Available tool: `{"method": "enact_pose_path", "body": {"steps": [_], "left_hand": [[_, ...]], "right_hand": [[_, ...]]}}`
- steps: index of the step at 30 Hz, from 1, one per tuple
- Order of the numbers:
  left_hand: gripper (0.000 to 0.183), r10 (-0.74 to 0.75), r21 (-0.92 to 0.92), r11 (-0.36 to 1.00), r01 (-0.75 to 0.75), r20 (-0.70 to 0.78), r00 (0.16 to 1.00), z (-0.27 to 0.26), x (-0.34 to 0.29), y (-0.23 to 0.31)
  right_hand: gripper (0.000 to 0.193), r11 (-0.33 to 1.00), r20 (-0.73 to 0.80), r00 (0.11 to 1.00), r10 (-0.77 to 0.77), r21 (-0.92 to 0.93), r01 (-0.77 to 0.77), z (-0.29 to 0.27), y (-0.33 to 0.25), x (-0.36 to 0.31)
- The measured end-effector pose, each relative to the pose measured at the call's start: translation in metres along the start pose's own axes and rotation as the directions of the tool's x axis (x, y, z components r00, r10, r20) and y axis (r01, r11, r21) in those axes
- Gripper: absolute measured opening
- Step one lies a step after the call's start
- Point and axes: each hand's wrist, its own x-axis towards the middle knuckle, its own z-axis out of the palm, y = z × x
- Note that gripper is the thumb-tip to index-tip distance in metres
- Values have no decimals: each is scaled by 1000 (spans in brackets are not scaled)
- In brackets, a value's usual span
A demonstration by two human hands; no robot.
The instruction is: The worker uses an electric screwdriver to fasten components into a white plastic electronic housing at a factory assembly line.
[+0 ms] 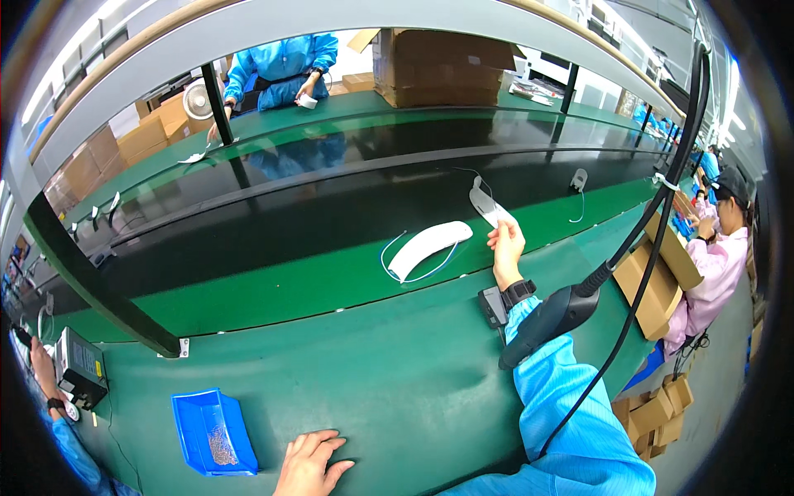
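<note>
My right hand (507,250) reaches out over the green bench edge, its fingers pinched on the near end of a curved, light grey strip-like part (487,203). A thin wire trails from that part's far end, over the black conveyor. Just left of the hand lies a larger white curved shell (430,246) with a pale cable looped around it. My left hand (309,465) rests on the near green tabletop (356,372), fingers loosely spread and holding nothing. To its left stands a blue bin (215,434) with small metal pieces, probably screws, in the bottom.
A black electric screwdriver (550,322) hangs above my right forearm on a cable. The black conveyor (314,198) runs across, carrying a small grey part (579,179). Co-workers sit left and right and stand opposite; an open carton (653,281) is at the right, a dark box (80,364) at the left.
</note>
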Motion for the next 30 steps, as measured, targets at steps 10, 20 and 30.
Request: {"method": "enact_pose_path", "body": {"steps": [10,20,30], "left_hand": [[34,7,8,1000,-7,12,1000,4,-2,-2],[33,6,-2,1000,-6,-12,1000,4,-4,-4],[32,-10,-4,1000,10,10,1000,6,-5,-4]], "right_hand": [[14,1000,24,1000,-6,-14,7,-4,0,-1],[13,1000,27,1000,8,2,-8,0,1,-2],[14,1000,24,1000,11,16,-11,-3,6,-1]]}}
